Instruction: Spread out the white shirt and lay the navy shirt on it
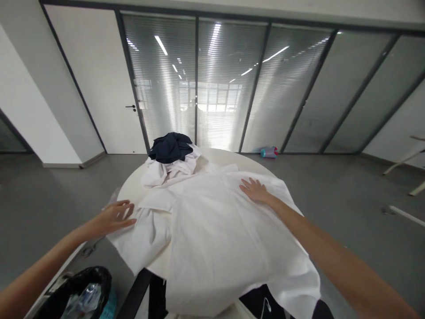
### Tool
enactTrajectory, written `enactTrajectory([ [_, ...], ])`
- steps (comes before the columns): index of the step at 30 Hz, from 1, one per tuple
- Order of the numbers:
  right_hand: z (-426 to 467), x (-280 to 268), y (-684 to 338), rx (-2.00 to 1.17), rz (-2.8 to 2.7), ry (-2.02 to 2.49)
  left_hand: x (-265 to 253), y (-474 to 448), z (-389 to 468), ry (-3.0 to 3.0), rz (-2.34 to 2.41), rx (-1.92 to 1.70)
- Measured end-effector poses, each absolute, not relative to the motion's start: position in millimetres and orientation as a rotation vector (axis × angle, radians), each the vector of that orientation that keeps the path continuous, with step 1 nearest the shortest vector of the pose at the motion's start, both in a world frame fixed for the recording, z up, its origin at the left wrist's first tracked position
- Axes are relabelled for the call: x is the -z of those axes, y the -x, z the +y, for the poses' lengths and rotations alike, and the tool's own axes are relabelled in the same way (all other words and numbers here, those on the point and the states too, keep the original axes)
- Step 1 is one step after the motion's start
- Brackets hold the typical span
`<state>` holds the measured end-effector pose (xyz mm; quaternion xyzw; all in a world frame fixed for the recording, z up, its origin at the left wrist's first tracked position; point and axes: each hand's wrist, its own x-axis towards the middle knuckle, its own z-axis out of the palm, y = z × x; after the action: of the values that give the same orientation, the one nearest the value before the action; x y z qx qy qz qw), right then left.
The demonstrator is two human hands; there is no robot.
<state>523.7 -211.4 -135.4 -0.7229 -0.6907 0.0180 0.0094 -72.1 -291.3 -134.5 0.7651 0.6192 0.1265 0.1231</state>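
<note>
- Head view is looking down over a round white table [133, 188] with a large white shirt [215, 230] lying spread across it, the cloth draping over the near edge and hanging down at the near right.
- Left hand [114, 217] is sitting at the left edge of the shirt, fingers [124, 204] spread apart and stretched toward the cloth; the fingertips are lying at or on the sleeve edge, and whether they are pressing it cannot be told. Nothing is being gripped.
- Right hand [255, 190] is resting palm down on the far right part of the shirt, fingers apart and flat against the fabric, holding nothing.
- Both bare forearms are reaching in from the near corners, well apart from each other, with the body of the shirt lying between them.
- A shirt sleeve [146, 235] is lying wrinkled on the left, just beside the left hand, hanging over the table's near left edge.
- A pile of crumpled white clothes [169, 173] is sitting at the far side of the table, touching the spread shirt, with a dark navy garment [170, 147] bunched on top of it.
- A black-lined bin [79, 292] is standing on the grey floor at the near left, below the left forearm, with clear plastic showing inside.
- A small pink and blue object [268, 152] is lying on the floor far off, against the glass partition with its closed blinds [226, 84].
- A white door [102, 84] with a dark handle is standing at the far left of the partition.
</note>
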Motion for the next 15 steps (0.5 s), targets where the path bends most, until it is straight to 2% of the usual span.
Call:
enactTrajectory([
  [9, -217, 146, -520, 0.000, -2.159, 2.244, 157, 33, -352, -2.123, 2.104, -0.737],
  [12, -219, 144, -521, 0.009, -2.167, 2.239, 154, 46, -368, -1.900, 2.009, -0.854],
  [15, -220, 144, -521, 0.018, -2.166, 2.227, 139, 67, -379, -1.656, 1.824, -0.814],
])
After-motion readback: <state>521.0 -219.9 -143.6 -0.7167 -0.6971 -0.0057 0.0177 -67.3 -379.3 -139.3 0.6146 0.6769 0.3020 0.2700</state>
